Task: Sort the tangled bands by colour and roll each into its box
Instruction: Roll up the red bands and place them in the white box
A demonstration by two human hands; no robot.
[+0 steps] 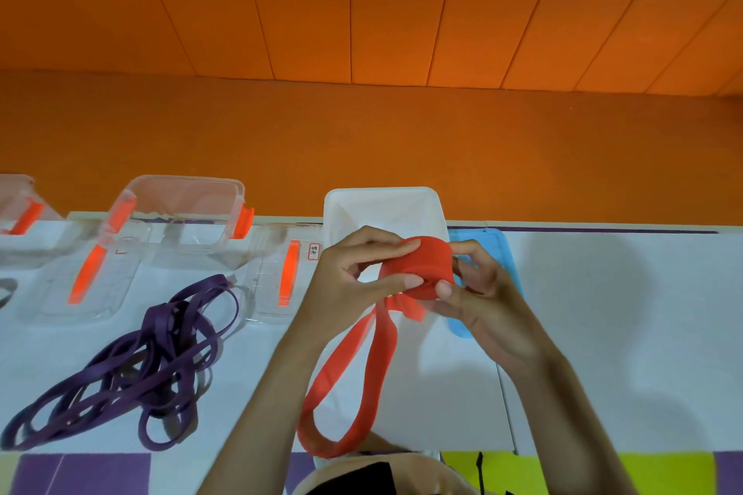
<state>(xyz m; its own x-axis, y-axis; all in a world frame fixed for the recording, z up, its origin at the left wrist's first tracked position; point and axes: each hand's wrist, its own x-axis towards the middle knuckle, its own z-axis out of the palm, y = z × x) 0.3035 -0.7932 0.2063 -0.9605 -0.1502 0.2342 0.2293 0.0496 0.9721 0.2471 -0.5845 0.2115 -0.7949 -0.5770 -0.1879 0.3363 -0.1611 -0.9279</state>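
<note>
The white table (603,334) carries it all; the purple bands (132,366) lie in an untouched tangle at about eight o'clock from the hands; clear boxes (181,193) with orange clips stand open at ten o'clock; a white box (382,193) sits at twelve, just behind the hands, with a blue lid (510,253) at three. The red band (380,366) is the one in hand; its loose loop (321,446) trails toward six; its wound part is a thick roll (414,269) held up before the white box. The left hand (345,277) pinches the roll's left side, fingers curled; the right hand (486,305) clamps the other side, thumb (444,287) pressed on it. To roll well, I judge: keep the loop flat and untwisted; feed it under even pull; keep the edges flush; never loosen both hands at once.
</note>
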